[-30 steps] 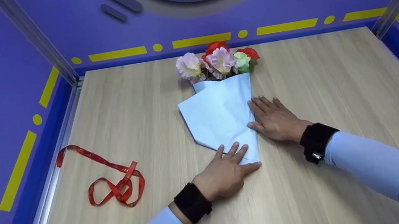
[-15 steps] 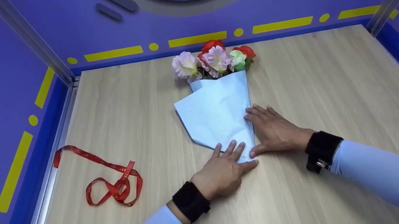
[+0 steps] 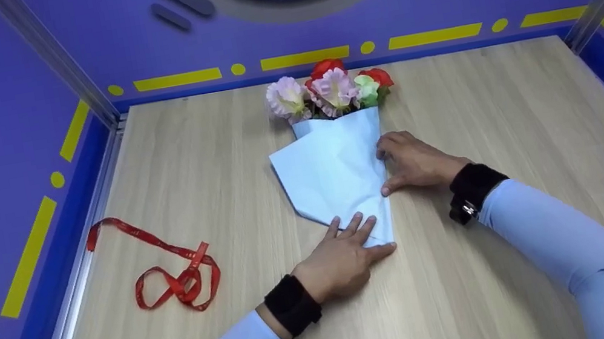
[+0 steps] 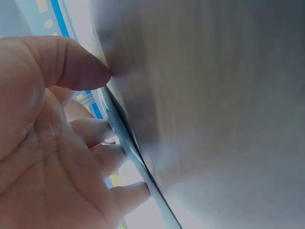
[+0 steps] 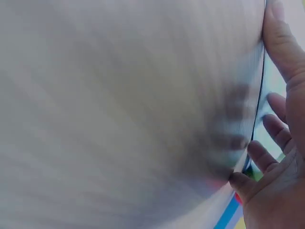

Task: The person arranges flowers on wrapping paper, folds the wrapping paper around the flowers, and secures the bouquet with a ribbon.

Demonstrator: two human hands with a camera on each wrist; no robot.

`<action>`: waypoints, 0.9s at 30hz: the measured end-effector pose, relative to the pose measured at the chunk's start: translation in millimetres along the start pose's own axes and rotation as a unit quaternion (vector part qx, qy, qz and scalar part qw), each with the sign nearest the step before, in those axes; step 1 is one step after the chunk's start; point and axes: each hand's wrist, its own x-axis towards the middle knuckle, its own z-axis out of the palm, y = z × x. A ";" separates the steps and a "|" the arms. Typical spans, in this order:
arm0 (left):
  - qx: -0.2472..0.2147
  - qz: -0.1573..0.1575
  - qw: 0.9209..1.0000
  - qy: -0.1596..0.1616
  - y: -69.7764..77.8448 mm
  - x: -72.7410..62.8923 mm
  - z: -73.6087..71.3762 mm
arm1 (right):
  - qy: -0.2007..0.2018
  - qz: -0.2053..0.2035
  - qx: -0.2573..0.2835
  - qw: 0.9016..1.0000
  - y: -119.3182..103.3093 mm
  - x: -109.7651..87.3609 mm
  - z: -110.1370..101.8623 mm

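Observation:
A bouquet lies on the table, wrapped in light blue wrapping paper (image 3: 327, 171) that narrows toward the person. Pink, red and pale green flowers (image 3: 335, 90) show above the paper's far edge. My left hand (image 3: 335, 265) presses spread fingers on the paper's narrow near end, its thumb by the bottom corner. In the left wrist view, the fingertips (image 4: 133, 195) meet the paper's thin edge. My right hand (image 3: 417, 159) touches the wrap's right edge with slightly bent fingers, thumb set apart nearer me. The right wrist view shows its fingers (image 5: 259, 155) along that edge.
A loosely looped red ribbon (image 3: 180, 282) lies on the wooden table (image 3: 481, 102) left of the bouquet. Blue panels (image 3: 230, 34) with yellow marks stand at the back and both sides. A metal rail (image 3: 77, 293) runs along the table's left edge.
My right hand first slid toward me along the paper's right edge, then back away, its fingers now more bent. The left hand, the bouquet and the ribbon stay in place.

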 end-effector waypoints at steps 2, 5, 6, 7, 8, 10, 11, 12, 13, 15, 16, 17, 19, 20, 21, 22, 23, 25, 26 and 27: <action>-0.001 0.001 1.000 -0.001 0.0 -0.1 0.3 | 0.005 0.006 -0.005 1.000 4.8 5.9 -3.7; 0.001 0.002 1.000 -0.004 -0.1 0.2 1.0 | 0.015 0.014 -0.009 1.000 10.4 13.5 -8.0; 0.001 0.002 1.000 -0.004 -0.3 0.3 1.2 | 0.019 0.019 -0.008 1.000 11.9 15.5 -9.0; 0.002 0.002 1.000 -0.004 -0.5 0.4 1.5 | 0.024 0.024 -0.007 0.999 13.0 17.0 -9.8; 0.002 0.002 1.000 -0.004 -0.8 0.5 1.7 | 0.029 0.029 -0.004 0.999 13.8 18.0 -10.1; 0.003 0.001 1.000 -0.003 -1.6 0.4 2.2 | 0.039 0.039 0.001 0.998 13.4 17.9 -8.6; 0.002 0.001 1.000 -0.003 -2.0 0.3 2.5 | 0.044 0.043 0.002 0.998 11.8 16.6 -6.8; 0.003 0.001 1.000 -0.002 -2.2 0.0 2.6 | 0.050 0.042 -0.003 0.998 9.1 14.1 -3.9; 0.003 0.001 1.000 -0.002 -2.2 0.0 2.6 | 0.055 0.040 -0.013 0.998 5.7 10.1 -0.5; 0.004 0.002 1.000 -0.004 -1.8 -0.2 2.1 | 0.060 0.028 -0.041 0.997 -3.3 -0.7 8.5; 0.005 0.003 1.000 -0.004 -1.7 -0.2 1.8 | 0.058 0.021 -0.056 0.997 -8.3 -7.0 13.4; 0.007 0.004 1.000 -0.005 -1.5 -0.3 1.4 | 0.051 0.015 -0.069 0.996 -13.4 -13.4 18.4; 0.007 0.005 1.000 -0.007 -1.4 -0.4 0.7 | 0.022 0.004 -0.083 0.996 -22.6 -25.8 27.7; 0.007 0.003 1.000 -0.008 -1.4 -0.7 0.3 | 0.008 0.000 -0.084 0.996 -26.3 -30.5 31.6; 0.005 0.002 1.000 -0.008 -1.6 -0.8 0.1 | -0.006 -0.001 -0.082 0.997 -29.3 -33.9 34.5; 0.002 0.001 1.000 -0.009 -1.7 -0.9 -0.2 | -0.019 0.001 -0.083 0.996 -31.0 -36.0 36.7; -0.001 0.000 1.000 -0.009 -1.8 -1.0 -0.3 | -0.029 0.002 -0.083 0.996 -31.9 -37.1 38.0; -0.006 -0.002 1.000 -0.012 -1.8 -0.9 -0.4 | -0.037 0.006 -0.091 0.995 -30.8 -36.0 38.3; -0.008 -0.003 1.000 -0.013 -1.6 -0.6 -0.4 | -0.039 0.010 -0.094 0.995 -29.1 -34.3 37.4; -0.011 -0.003 1.000 -0.013 -1.2 -0.4 -0.6 | -0.041 0.014 -0.099 0.994 -27.0 -32.3 35.9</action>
